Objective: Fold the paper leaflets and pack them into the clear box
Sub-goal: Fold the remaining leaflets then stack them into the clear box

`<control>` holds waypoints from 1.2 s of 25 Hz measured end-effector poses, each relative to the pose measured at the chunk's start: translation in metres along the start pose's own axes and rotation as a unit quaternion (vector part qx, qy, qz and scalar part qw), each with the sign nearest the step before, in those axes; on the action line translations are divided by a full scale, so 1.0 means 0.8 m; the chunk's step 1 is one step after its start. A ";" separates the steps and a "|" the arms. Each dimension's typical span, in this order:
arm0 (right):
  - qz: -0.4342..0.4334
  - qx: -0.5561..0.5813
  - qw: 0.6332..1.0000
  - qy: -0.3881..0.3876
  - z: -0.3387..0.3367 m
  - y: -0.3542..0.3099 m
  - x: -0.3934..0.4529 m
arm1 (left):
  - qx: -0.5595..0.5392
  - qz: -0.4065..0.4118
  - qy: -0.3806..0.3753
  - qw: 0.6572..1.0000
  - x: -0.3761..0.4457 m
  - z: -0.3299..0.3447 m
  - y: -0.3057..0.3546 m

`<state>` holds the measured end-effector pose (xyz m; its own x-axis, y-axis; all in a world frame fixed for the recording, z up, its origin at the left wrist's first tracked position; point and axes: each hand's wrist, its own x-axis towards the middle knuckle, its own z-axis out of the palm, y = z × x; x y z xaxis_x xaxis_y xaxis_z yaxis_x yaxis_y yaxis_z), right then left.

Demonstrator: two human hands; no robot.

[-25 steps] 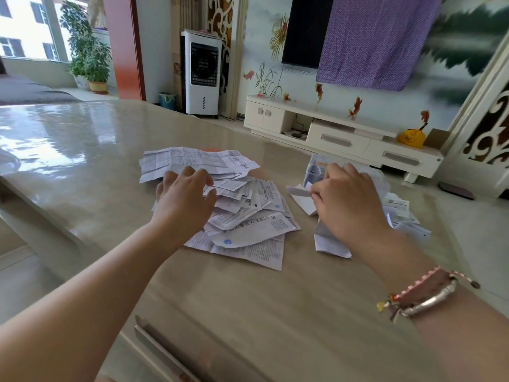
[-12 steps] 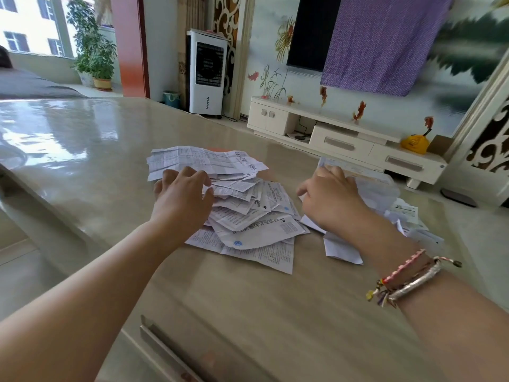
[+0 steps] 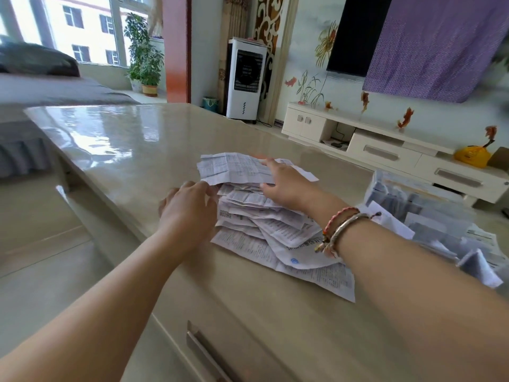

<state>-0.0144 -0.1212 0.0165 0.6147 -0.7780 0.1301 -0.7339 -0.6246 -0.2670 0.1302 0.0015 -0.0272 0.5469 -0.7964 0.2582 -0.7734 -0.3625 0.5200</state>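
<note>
A loose pile of printed paper leaflets (image 3: 278,232) lies on the glossy beige table (image 3: 132,150). The top leaflet (image 3: 234,168) is unfolded and sits at the pile's far end. My left hand (image 3: 190,210) is at the pile's left side, its curled fingertips pinching that leaflet's near left corner. My right hand (image 3: 286,183) reaches across the pile, fingers over the top leaflet and thumb at its near edge. The clear box (image 3: 413,197) stands to the right, blurred, with folded leaflets inside.
More folded papers (image 3: 479,266) lie near the box at the right edge. A drawer handle (image 3: 203,351) shows on the table's near side. Beyond the table are a white TV cabinet (image 3: 385,153) and a white fan unit (image 3: 245,78).
My right hand left the box area and swung left onto the top leaflet. My left hand slid from the top of the pile to its left edge. The camera turned left.
</note>
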 end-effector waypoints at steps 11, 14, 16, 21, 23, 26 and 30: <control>-0.050 -0.055 0.996 0.052 0.039 -0.022 0.031 | -0.022 -0.022 0.029 0.999 0.004 0.000 -0.016; -0.058 0.003 0.991 0.119 0.019 -0.008 -0.010 | -0.086 -0.025 0.059 0.994 0.002 -0.004 -0.011; -0.057 0.061 0.982 0.170 0.007 0.005 -0.047 | -0.120 -0.024 0.060 0.991 -0.001 -0.007 -0.006; -0.001 0.249 0.947 0.201 -0.008 0.040 -0.132 | -0.201 0.051 0.041 0.977 -0.009 -0.010 0.006; 0.014 0.304 0.936 0.176 -0.005 0.051 -0.157 | -0.223 0.118 0.024 0.967 -0.016 -0.012 0.015; 0.023 0.355 0.924 0.140 -0.003 0.064 -0.182 | -0.322 0.163 -0.029 0.932 -0.026 -0.022 0.026; 0.017 0.405 0.906 0.118 -0.002 0.073 -0.196 | -0.422 0.147 -0.013 0.895 -0.028 -0.043 0.022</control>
<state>-0.1545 -0.0358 -0.0181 0.4464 -0.8489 0.2831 -0.2396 -0.4182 -0.8762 0.1152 0.0296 0.0041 0.3427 -0.8128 0.4711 -0.3596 0.3498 0.8651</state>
